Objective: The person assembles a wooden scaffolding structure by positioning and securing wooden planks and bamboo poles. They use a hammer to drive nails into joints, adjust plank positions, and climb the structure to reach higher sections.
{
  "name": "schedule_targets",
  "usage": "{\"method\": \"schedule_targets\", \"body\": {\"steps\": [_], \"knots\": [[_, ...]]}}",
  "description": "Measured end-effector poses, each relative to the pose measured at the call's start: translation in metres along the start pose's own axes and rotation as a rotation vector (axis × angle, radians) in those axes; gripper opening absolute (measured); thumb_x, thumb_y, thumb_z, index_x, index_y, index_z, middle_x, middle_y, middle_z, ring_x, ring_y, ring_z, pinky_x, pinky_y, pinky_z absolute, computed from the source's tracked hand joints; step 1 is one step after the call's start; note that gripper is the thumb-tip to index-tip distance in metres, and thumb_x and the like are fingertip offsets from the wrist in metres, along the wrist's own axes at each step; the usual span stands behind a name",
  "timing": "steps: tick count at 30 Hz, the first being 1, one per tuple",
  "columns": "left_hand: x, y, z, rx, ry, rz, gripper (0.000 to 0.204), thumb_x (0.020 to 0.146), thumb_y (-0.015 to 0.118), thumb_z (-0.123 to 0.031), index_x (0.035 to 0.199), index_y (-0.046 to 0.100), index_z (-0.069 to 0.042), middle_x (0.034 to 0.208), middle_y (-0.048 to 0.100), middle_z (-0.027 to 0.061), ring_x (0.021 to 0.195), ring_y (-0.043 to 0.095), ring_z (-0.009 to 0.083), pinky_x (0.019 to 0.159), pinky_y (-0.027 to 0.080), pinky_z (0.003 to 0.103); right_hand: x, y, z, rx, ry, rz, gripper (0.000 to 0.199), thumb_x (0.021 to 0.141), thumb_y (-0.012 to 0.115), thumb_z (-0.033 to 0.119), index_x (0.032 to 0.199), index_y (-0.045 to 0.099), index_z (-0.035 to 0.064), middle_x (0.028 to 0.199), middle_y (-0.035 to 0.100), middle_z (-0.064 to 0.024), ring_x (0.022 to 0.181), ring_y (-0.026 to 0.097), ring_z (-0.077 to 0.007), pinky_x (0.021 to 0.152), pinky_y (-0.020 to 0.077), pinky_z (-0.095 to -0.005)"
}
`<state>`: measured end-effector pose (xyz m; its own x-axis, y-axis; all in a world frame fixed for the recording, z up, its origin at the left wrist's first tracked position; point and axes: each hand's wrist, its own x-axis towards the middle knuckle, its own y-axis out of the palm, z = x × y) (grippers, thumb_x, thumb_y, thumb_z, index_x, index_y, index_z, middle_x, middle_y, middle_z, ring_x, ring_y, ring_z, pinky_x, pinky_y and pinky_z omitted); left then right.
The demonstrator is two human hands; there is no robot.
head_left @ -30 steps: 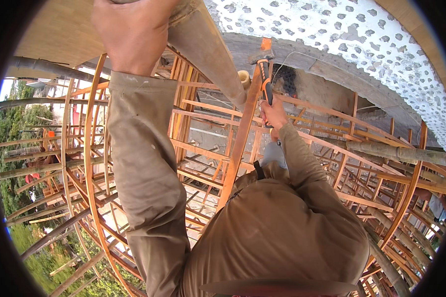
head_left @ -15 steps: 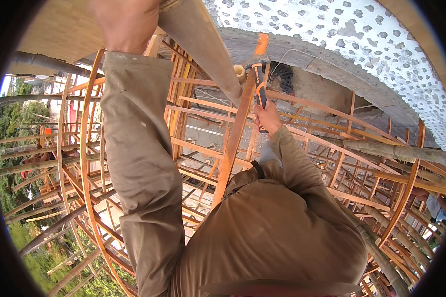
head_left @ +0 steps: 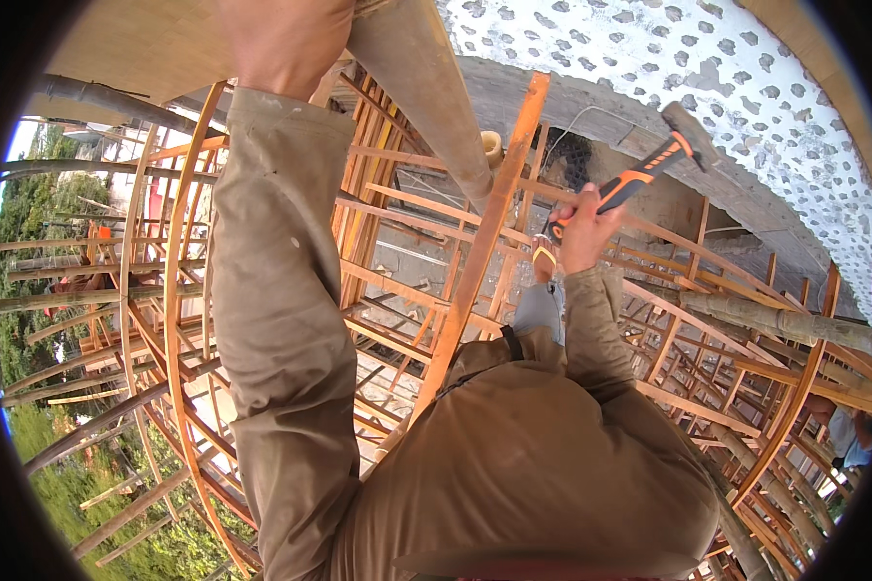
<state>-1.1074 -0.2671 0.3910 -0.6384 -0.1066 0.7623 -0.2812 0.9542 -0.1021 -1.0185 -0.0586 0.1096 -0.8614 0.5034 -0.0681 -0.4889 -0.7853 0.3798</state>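
My right hand [head_left: 591, 228] is closed round the lower handle of a hammer [head_left: 639, 179] with an orange and black grip. Its steel head points up and to the right, apart from any wood. Left of it, a long reddish wooden board [head_left: 484, 247] slants up through the middle. My left hand [head_left: 286, 39] reaches up at the top edge, next to a thick round pole [head_left: 417, 82]. Its fingers are cut off by the edge, so their grip is hidden.
Below me spreads a lattice of thin timbers [head_left: 407, 290] and bamboo poles [head_left: 785, 320], with gaps down to the ground. My sandalled foot [head_left: 545, 259] is below the right hand. A white, grey-spotted wall [head_left: 639, 44] curves at upper right. Another person [head_left: 848, 421] is at far right.
The hammer has come away from the board, swinging up and to the right with my right hand. My left hand appears slightly further right in the view.
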Motion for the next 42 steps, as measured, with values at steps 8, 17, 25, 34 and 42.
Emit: {"method": "schedule_targets", "body": {"steps": [8, 17, 25, 34, 42], "knots": [[0.012, -0.007, 0.004, -0.036, -0.052, 0.046, 0.036, 0.08, 0.078, -0.02, 0.106, 0.065, 0.0, 0.091, 0.067, 0.0029, 0.076, 0.062, 0.0116, 0.069, 0.052, 0.029, -0.027, -0.04, -0.034, -0.214, 0.414, 0.422, 0.013, 0.096, 0.056, 0.009, 0.1, 0.045, 0.0031, 0.071, 0.051, -0.0038, 0.046, 0.052, -0.0111, 0.038, 0.0479, -0.0315], [0.007, -0.005, 0.004, 0.027, -0.037, 0.066, 0.036, 0.08, 0.078, -0.02, 0.107, 0.065, 0.0, 0.089, 0.067, 0.0027, 0.077, 0.063, 0.0119, 0.07, 0.052, 0.028, 0.011, -0.01, 0.033, 0.03, -0.229, -0.084, 0.023, 0.098, 0.053, 0.008, 0.111, 0.036, 0.0, 0.067, 0.047, -0.0031, 0.051, 0.051, -0.0106, 0.043, 0.0505, -0.031], [0.011, -0.009, 0.003, -0.065, -0.068, 0.085, 0.039, 0.08, 0.08, -0.022, 0.108, 0.066, 0.001, 0.092, 0.069, 0.0046, 0.078, 0.065, 0.0127, 0.072, 0.053, 0.029, -0.017, -0.036, -0.06, -0.171, 0.478, 0.476, 0.016, 0.095, 0.058, 0.009, 0.103, 0.045, 0.0045, 0.072, 0.051, -0.0034, 0.049, 0.052, -0.0121, 0.041, 0.048, -0.0314], [0.011, -0.01, 0.003, -0.017, -0.031, 0.172, 0.039, 0.081, 0.079, -0.023, 0.108, 0.066, 0.001, 0.094, 0.069, 0.0047, 0.082, 0.065, 0.0127, 0.073, 0.053, 0.029, 0.024, -0.024, 0.062, -0.001, -0.225, -0.092, 0.019, 0.097, 0.053, 0.006, 0.109, 0.04, -0.0001, 0.07, 0.05, -0.0043, 0.05, 0.051, -0.0113, 0.043, 0.0513, -0.0321], [0.012, -0.009, 0.005, -0.042, -0.061, 0.128, 0.038, 0.08, 0.079, -0.016, 0.11, 0.065, 0.001, 0.096, 0.07, 0.0053, 0.085, 0.066, 0.0135, 0.078, 0.054, 0.029, -0.022, -0.023, -0.062, -0.279, 0.604, 0.528, 0.016, 0.097, 0.055, 0.009, 0.106, 0.044, 0.0015, 0.07, 0.05, -0.0038, 0.048, 0.051, -0.0118, 0.04, 0.0491, -0.0317]]}}
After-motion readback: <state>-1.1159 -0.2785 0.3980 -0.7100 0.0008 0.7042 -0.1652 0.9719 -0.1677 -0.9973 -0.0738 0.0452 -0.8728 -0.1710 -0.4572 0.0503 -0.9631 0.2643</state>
